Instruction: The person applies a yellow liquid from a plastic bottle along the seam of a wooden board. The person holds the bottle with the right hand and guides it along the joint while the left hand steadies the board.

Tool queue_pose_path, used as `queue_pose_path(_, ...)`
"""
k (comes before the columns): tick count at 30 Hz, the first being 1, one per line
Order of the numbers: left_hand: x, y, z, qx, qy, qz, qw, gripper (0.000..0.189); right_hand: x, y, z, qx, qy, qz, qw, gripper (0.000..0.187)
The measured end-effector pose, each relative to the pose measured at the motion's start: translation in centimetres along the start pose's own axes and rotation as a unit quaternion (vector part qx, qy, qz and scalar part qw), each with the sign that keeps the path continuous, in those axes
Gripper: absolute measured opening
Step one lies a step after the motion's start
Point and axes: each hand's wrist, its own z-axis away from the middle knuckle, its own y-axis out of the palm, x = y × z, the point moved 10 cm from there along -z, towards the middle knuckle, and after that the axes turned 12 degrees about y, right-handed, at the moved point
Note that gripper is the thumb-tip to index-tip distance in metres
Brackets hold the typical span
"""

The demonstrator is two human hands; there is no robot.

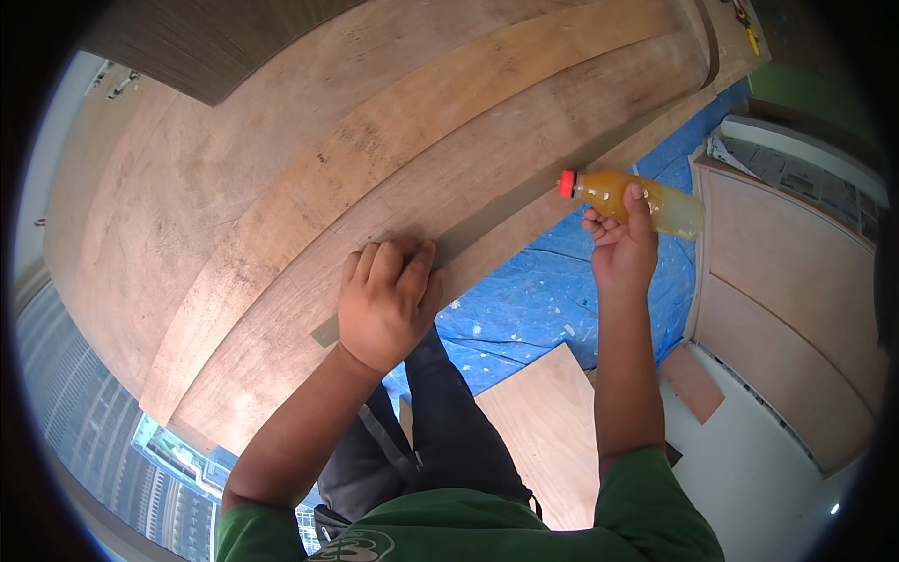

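In my right hand [624, 256] is a clear plastic bottle [600, 191] with a red cap, lying on its side. Amber liquid fills the cap end and clings to the walls; the base end looks paler. The cap points left, over the near edge of the wooden boards. My left hand [386, 305] is curled over a long, narrow grey-brown strip [491, 221], thumb on the near side. This strip runs along the near edge of a plywood board [449, 175], and its short end [324, 333] shows left of my hand.
More long plywood boards [365, 133] lie side by side beyond. A dark wood-grain panel [225, 49] overlaps them at upper left. Blue sheeting [534, 295] covers the floor, with a loose plywood piece [548, 435] near my legs. Panels [779, 281] stand right; a yellow-handled tool [751, 38] lies far right.
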Motion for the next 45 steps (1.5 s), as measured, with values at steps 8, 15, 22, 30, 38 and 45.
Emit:
queue_pose_path(8,-0.1,-0.1,-0.3,0.004,0.002,-0.002,1.0,0.038,1.0,2.0,1.4,0.013,-0.049,0.05,0.997,0.044)
queue_pose_path(15,0.0,0.0,-0.5,0.005,0.003,0.001,1.0,0.036,2.1,4.3,4.3,-0.023,-0.191,0.284,0.939,0.036)
queue_pose_path(22,-0.1,0.0,-0.4,0.023,0.004,-0.02,1.0,0.038,2.6,8.9,8.0,0.025,-0.33,0.484,0.81,0.028)
queue_pose_path(30,1.5,-2.7,0.0,0.049,0.085,-0.002,0.995,0.042,2.7,8.0,7.3,-0.007,-0.285,0.445,0.849,0.027)
queue_pose_path(38,3.1,-5.3,2.7,0.059,0.136,-0.023,0.989,0.037,4.3,6.9,4.4,-0.029,-0.226,0.366,0.902,0.026)
queue_pose_path(45,3.4,-5.3,2.8,0.05,0.127,-0.014,0.991,0.035,1.9,10.1,9.1,0.055,-0.348,0.471,0.809,0.024)
